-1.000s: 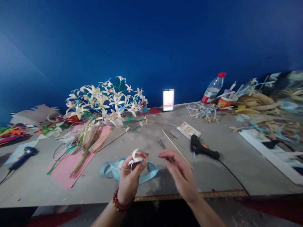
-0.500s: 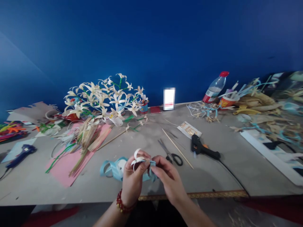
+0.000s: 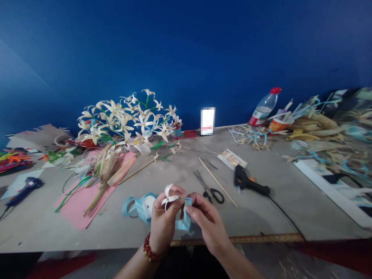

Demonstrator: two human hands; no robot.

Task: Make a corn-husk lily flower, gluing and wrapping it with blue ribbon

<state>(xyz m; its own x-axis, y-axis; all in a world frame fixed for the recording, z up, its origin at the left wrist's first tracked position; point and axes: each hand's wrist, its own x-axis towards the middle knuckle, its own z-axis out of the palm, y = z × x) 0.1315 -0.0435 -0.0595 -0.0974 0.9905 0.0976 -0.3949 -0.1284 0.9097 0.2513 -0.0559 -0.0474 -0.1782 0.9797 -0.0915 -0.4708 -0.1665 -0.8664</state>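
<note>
Pinched between the thumb and fingers of my left hand [image 3: 165, 211] is a white craft flower [image 3: 168, 197] with curled petals, its petals pointing left. My right hand [image 3: 207, 217] grips the end of a light blue ribbon [image 3: 187, 217] close beside the flower's base. The ribbon hangs down between my hands and runs behind my left hand toward its roll [image 3: 147, 207] on the table. Fingers hide the flower's stem, so I cannot tell whether the ribbon is fixed to it.
Scissors [image 3: 209, 190], a thin wooden stick [image 3: 217, 182] and a black glue gun [image 3: 251, 184] lie right of centre. White flowers [image 3: 124, 120] stand at the back left, behind pink paper [image 3: 78, 209] with dried husks [image 3: 104, 166]. A power strip [image 3: 331, 193] lies far right.
My hands have drawn slightly apart at the flower's base. The ribbon that was bunched there now hangs flatter and straighter from my right fingers.
</note>
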